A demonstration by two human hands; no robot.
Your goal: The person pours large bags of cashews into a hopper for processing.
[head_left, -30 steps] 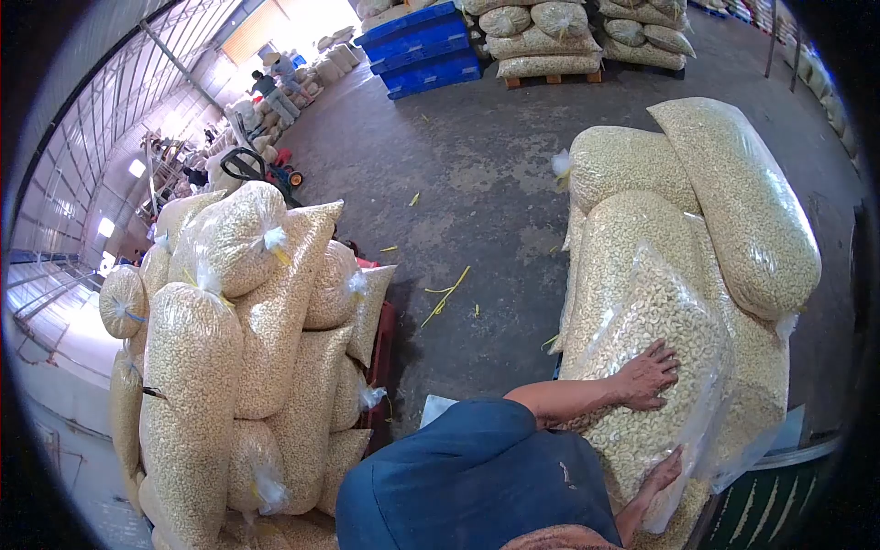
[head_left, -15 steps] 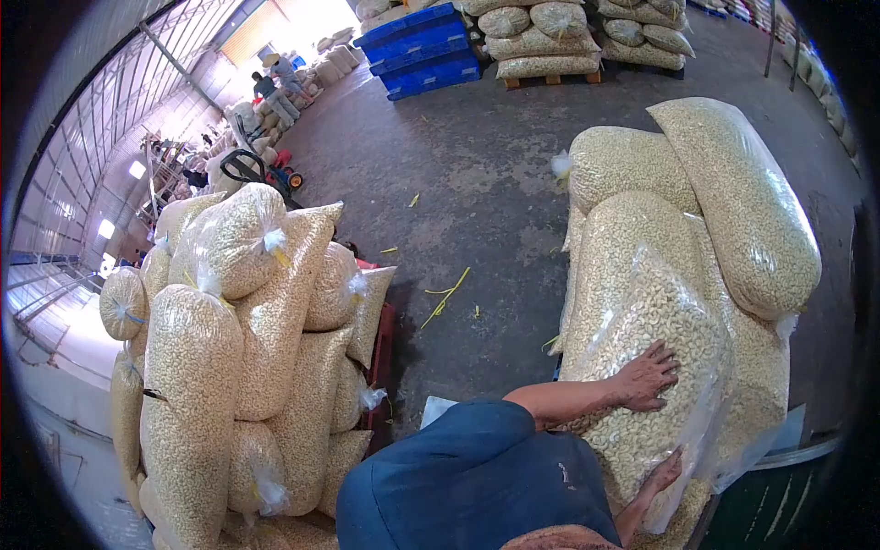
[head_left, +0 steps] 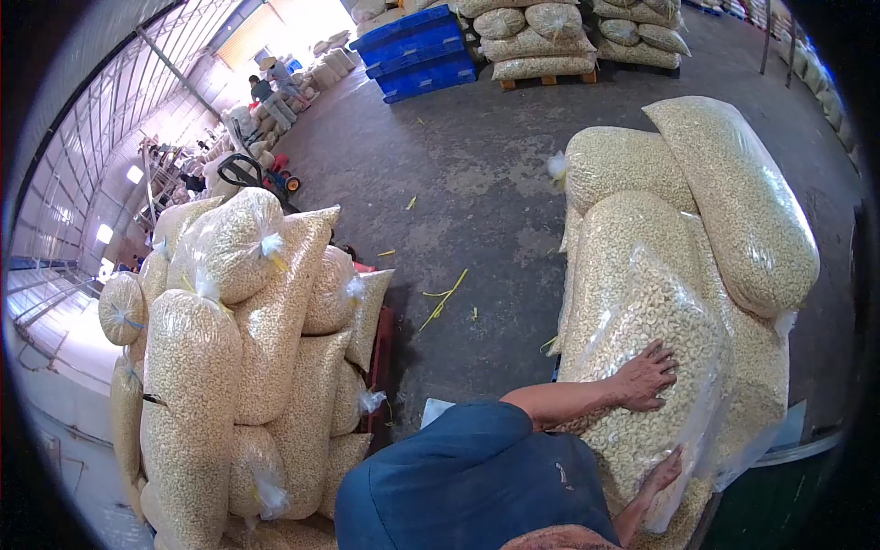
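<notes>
A clear plastic bag of pale cashew kernels [head_left: 655,321] lies on top of a stack of similar bags [head_left: 733,202] at the right. My left hand [head_left: 646,376] lies flat on the bag's near end with its fingers spread. My right hand [head_left: 662,472] is lower down, with its fingers closed on the bag's loose plastic edge. My blue sleeve and torso [head_left: 477,481] fill the bottom middle and hide the stack's base.
A second tall stack of tied cashew bags [head_left: 238,348] stands at the left on a red pallet truck [head_left: 383,357]. Bare concrete floor [head_left: 458,183] with yellow ties lies between. Blue pallets [head_left: 417,50], more bags and people [head_left: 266,87] are at the far back.
</notes>
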